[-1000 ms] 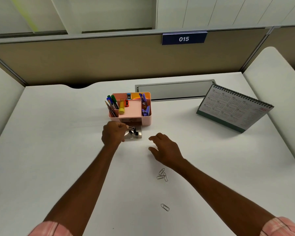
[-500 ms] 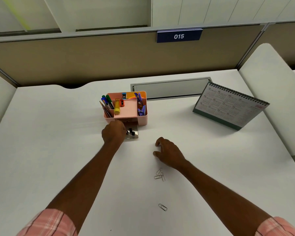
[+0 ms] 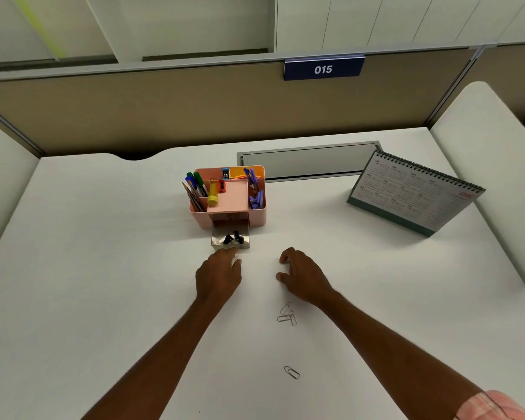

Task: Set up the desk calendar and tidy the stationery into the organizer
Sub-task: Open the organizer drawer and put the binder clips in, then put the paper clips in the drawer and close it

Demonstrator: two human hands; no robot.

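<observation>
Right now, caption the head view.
Left hand by open drawer of black binder clips in pink organizer; right hand idle; silver paperclips loose on white desk.

Smooth, matt white table top (image 3: 103, 268); pink box-shaped plastic organizer (image 3: 256, 218), satin-finished, toward its far edge; its small drawer (image 3: 230, 244) glossy, perhaps clear plastic; thin silver wire paper clips (image 3: 287, 316) look metal.

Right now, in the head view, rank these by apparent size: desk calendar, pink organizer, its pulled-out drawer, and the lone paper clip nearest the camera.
1. desk calendar
2. pink organizer
3. drawer
4. lone paper clip, smallest by far even though it lies nearest the camera
</observation>
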